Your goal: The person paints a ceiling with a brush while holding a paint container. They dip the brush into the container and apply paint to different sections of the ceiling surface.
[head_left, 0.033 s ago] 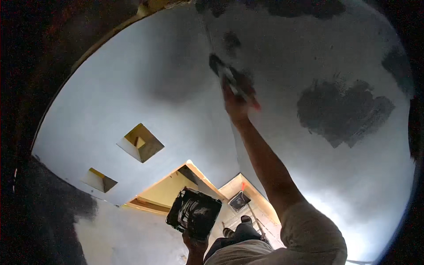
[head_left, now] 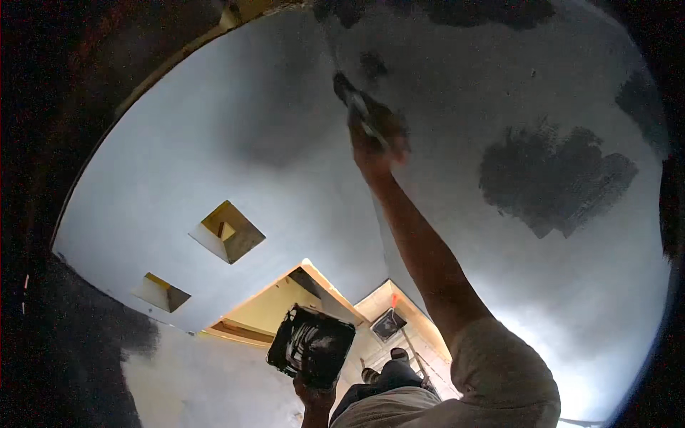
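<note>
My right hand (head_left: 372,158), arm stretched up, is closed on a flat tool (head_left: 371,118) at the corner where two pale walls meet. Motion blurs the tool; it has a dark, long edge and a light grey streak, and its exact kind cannot be made out. Dark coating shows around it on the right-hand wall (head_left: 457,192). Low in the middle, my left hand (head_left: 314,394) grips a square black tray (head_left: 312,344) by its near side. White-grey streaks mark the tray's dark face. The fingers behind it are partly hidden.
Two square recesses (head_left: 228,232) pierce the left wall (head_left: 164,178), above a wood-edged opening (head_left: 250,314). A broad dark patch (head_left: 556,178) covers part of the right wall. On the floor by my feet lies another dark tray (head_left: 388,324) with an orange-red piece.
My right hand and its tool have shifted slightly up and left along the corner. The tray in my left hand has moved very little.
</note>
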The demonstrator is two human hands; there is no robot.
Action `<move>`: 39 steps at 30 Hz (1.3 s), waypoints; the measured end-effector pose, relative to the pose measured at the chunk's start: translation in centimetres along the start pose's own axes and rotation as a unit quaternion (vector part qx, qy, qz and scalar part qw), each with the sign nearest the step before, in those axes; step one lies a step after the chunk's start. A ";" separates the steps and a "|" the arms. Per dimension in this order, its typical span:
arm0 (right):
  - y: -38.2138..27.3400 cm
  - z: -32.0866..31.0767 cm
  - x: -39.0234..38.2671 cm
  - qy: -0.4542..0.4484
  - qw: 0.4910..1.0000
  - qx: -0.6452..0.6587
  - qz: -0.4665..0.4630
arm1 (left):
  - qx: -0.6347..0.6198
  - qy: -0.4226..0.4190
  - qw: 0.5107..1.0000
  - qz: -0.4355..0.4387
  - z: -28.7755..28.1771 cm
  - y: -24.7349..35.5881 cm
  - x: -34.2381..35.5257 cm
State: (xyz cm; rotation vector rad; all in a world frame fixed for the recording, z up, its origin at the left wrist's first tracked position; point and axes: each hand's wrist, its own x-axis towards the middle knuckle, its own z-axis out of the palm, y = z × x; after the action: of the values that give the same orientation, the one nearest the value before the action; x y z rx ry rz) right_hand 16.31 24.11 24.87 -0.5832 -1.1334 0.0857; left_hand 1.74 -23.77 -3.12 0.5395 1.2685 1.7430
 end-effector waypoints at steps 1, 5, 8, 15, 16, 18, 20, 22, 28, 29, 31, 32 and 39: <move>0.7 3.0 2.2 0.046 0.997 0.025 -0.048 | -0.312 -0.024 0.947 -0.072 0.2 0.4 -0.4; 4.5 10.4 8.0 0.089 0.984 0.010 -0.153 | -0.176 0.038 0.984 -0.011 0.6 2.9 -2.0; 6.2 11.3 5.8 0.036 0.973 -0.119 -0.195 | -0.179 0.056 0.982 0.007 0.5 3.9 -2.1; 6.9 9.5 1.3 -0.019 0.969 -0.176 -0.174 | -0.189 0.076 0.979 0.003 -1.1 4.4 -1.0; 6.8 10.3 2.7 -0.013 0.993 -0.028 -0.110 | -0.190 0.075 0.979 0.001 -1.3 4.5 -0.9; 6.8 11.6 5.4 -0.004 0.992 0.117 -0.042 | -0.190 0.073 0.979 -0.004 -1.5 4.5 -0.5; 6.9 12.3 6.9 0.031 0.991 0.050 -0.117 | -0.190 0.072 0.979 -0.008 -1.6 4.5 -0.2; 7.0 12.0 6.7 0.098 0.966 -0.031 -0.239 | -0.192 0.070 0.979 -0.009 -1.6 4.5 0.0; 5.9 10.5 4.0 0.013 0.980 -0.135 -0.147 | -0.195 0.067 0.979 -0.013 -1.3 4.8 0.5; 5.6 11.0 4.7 0.041 0.985 -0.096 -0.139 | -0.193 0.066 0.979 -0.013 -1.2 4.9 0.7; 5.3 12.7 6.9 0.045 0.982 -0.072 -0.166 | -0.191 0.066 0.979 -0.012 -1.2 5.0 0.9; 5.4 13.1 7.1 0.011 0.983 -0.069 -0.168 | -0.191 0.065 0.979 -0.014 -1.2 5.0 0.9; 7.5 9.5 0.2 -0.110 0.959 -0.260 -0.029 | -0.197 0.062 0.978 -0.014 -1.4 5.0 0.8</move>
State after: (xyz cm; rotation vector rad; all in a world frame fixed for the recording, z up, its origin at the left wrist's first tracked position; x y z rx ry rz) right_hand 9.80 34.25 24.24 -1.0251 -1.3995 -0.2113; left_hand -1.77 -24.21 0.76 0.1840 0.9699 1.9626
